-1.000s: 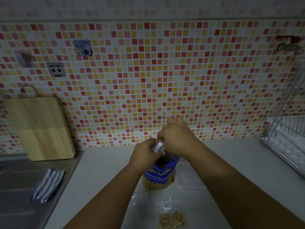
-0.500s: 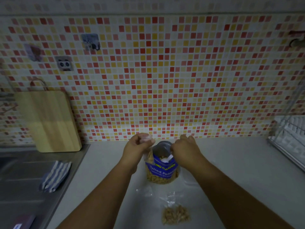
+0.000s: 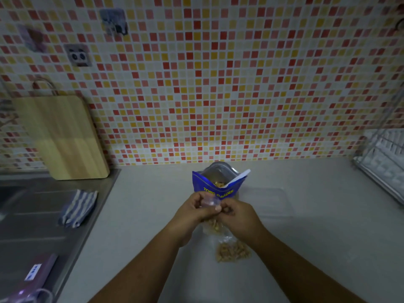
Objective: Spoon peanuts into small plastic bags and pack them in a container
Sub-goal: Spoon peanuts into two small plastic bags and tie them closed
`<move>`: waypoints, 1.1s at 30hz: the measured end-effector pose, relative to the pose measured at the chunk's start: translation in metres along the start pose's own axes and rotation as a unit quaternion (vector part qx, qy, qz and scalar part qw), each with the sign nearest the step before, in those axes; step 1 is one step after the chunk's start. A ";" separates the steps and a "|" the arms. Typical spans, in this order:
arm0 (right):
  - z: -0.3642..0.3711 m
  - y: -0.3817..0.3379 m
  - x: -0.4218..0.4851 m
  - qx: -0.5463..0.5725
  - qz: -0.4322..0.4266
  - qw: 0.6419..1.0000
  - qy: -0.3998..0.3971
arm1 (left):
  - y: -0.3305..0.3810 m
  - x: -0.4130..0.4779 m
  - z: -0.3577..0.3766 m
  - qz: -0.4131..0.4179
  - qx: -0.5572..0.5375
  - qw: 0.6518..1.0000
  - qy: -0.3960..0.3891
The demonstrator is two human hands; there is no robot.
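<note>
A blue peanut bag [image 3: 219, 185] stands open on the white counter, with peanuts showing in its mouth. In front of it my left hand [image 3: 193, 213] and my right hand [image 3: 239, 218] meet, and both pinch a small clear plastic bag [image 3: 209, 202] between their fingertips. The hands hide the lower part of the peanut bag. Nearer to me a small plastic bag filled with peanuts [image 3: 232, 251] lies on the counter. A clear plastic container [image 3: 271, 206] sits just right of the hands. No spoon is visible.
A steel sink [image 3: 32, 215] lies at the left with a striped cloth [image 3: 77, 208] on its edge. A wooden cutting board [image 3: 63, 136] leans on the tiled wall. A dish rack [image 3: 384, 162] stands at the far right.
Both hands have left the mouth of the peanut bag and come down in front of it, meeting on the small clear bag. The view has tilted lower.
</note>
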State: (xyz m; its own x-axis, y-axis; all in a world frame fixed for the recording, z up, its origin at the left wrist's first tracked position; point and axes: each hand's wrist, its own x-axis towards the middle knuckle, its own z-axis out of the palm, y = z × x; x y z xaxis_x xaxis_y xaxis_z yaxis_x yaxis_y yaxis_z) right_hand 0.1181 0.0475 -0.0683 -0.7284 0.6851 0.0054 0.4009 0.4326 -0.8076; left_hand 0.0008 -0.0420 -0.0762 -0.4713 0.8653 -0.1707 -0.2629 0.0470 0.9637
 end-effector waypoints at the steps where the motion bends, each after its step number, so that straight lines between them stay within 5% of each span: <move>1: 0.002 0.006 -0.002 0.015 0.014 1.000 -0.004 | -0.004 -0.001 -0.001 -0.012 -0.003 1.000 -0.008; 7: 0.011 0.036 -0.009 0.177 0.075 0.981 -0.033 | -0.026 -0.004 -0.002 -0.071 0.043 0.996 0.041; 14: 0.021 0.068 -0.006 0.204 0.197 0.959 -0.017 | -0.053 0.004 0.004 -0.132 0.066 0.986 0.083; 18: 0.022 0.088 0.002 0.125 0.224 0.966 0.000 | -0.070 0.016 -0.017 -0.113 0.305 0.923 0.204; 23: 0.024 0.092 0.010 -0.021 0.193 0.980 0.032 | -0.082 0.022 -0.042 -0.107 0.504 0.834 0.196; 33: 0.032 0.095 0.012 -0.026 0.241 0.969 0.052 | -0.073 0.019 -0.064 -0.084 0.481 0.848 0.205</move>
State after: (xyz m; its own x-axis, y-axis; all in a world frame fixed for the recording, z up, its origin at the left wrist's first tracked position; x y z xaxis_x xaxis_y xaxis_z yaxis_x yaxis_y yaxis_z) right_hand 0.1301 0.0782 -0.1638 -0.3900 0.8695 -0.3030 0.7104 0.0748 -0.6998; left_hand -0.0431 -0.0608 -0.1626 -0.8003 0.5688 -0.1897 0.3600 0.7088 0.6066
